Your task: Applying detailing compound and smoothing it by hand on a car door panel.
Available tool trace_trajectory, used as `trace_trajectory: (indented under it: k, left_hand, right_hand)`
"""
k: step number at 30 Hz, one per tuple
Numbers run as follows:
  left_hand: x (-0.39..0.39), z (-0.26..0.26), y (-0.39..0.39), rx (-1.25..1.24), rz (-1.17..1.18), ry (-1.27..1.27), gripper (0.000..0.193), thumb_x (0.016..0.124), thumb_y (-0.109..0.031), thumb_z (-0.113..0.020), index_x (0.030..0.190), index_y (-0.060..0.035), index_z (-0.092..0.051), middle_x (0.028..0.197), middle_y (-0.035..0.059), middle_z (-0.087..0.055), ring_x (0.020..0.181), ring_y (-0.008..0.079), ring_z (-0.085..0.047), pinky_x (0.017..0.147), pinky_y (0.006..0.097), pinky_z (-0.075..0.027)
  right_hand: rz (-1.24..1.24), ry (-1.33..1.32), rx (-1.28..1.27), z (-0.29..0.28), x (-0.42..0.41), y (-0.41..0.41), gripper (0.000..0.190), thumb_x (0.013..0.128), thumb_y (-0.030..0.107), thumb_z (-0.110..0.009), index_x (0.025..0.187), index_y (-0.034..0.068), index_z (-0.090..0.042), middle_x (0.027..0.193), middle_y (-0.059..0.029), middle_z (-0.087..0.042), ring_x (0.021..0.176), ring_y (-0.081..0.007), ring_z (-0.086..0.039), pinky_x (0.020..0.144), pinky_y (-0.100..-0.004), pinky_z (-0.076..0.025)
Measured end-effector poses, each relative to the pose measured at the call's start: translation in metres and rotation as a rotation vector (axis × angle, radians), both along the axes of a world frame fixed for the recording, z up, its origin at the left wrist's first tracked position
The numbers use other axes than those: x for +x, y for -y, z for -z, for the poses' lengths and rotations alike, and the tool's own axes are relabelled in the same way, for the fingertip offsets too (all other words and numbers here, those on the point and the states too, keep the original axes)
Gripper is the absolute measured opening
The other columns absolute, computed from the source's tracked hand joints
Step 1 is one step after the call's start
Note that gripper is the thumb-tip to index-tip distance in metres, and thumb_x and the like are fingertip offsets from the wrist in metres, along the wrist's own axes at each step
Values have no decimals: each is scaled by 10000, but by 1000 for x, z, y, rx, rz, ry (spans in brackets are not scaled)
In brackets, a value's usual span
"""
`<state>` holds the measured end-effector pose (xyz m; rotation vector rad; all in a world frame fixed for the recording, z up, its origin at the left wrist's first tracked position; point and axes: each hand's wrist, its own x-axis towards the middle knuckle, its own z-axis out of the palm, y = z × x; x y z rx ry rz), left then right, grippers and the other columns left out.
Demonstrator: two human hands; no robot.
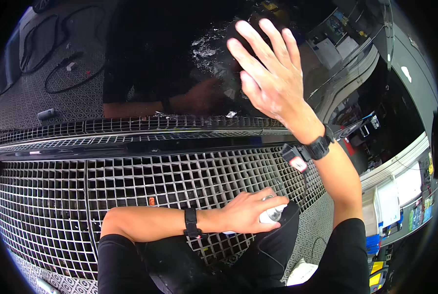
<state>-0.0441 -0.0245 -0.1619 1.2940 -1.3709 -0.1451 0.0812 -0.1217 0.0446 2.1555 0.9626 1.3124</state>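
Note:
My left hand (246,213) is wrapped around a white spray can (272,213), low over the floor grating and near my knee. Higher up, my right hand (274,70) is raised with its fingers apart, over a glossy black car body panel (149,44). Whether its palm touches the panel cannot be told. White foamy smears (206,53) lie on the panel just left of my right fingers. Pale residue shows on my right wrist. Each wrist wears a black strap, and the right one carries a small device (294,158) with a cable.
A metal floor grating (130,183) runs below the car's lower edge, with a small orange piece (151,201) on it. Patterned tiles (316,220) lie to its right. At the far right stand a whiteboard-like panel (388,202) and shelves with bottles (421,213). The panel reflects a hose.

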Motion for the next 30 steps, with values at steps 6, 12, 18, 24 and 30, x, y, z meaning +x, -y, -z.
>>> trace_trajectory:
  k: [6,12,18,24,30]
  left_hand:
    - [-7,-4,4,24,-5,21,585,883,-357,-808,1388,-165,-585,1168,83,-610,864,334,-710,692,433,-601]
    - [-16,-5,11,18,49,4,599,884,-380,-804,1403,-181,-580,1163,105,-602,828,349,-705,673,451,-591]
    - [-20,-5,18,20,54,49,620,884,-405,-802,1416,-187,-571,1131,110,-592,795,350,-690,646,449,-570]
    - [-20,-3,17,51,37,31,626,861,-364,-825,1407,-189,-572,1130,87,-599,828,328,-705,652,435,-580]
    - [-18,-4,16,1,5,26,614,856,-360,-822,1389,-186,-570,1124,90,-598,837,342,-699,666,437,-586]
  right_hand:
    - [-3,62,-2,-3,-3,2,608,737,88,-728,1333,207,-706,1557,20,-548,1443,-260,-479,1226,-499,-294]
    - [47,97,-42,-3,-7,2,592,756,98,-726,1335,220,-704,1582,40,-517,1470,-246,-440,1239,-502,-267]
    - [89,20,-22,-2,-10,-1,591,757,93,-722,1332,230,-705,1594,37,-502,1472,-265,-437,1236,-506,-275]
    - [83,-58,-66,-5,-12,-7,684,724,29,-709,1377,231,-681,1610,-26,-481,1487,-321,-415,1237,-521,-283]
    - [58,-3,-13,-6,-13,-11,656,737,58,-711,1360,262,-687,1618,6,-471,1482,-298,-413,1230,-536,-271]
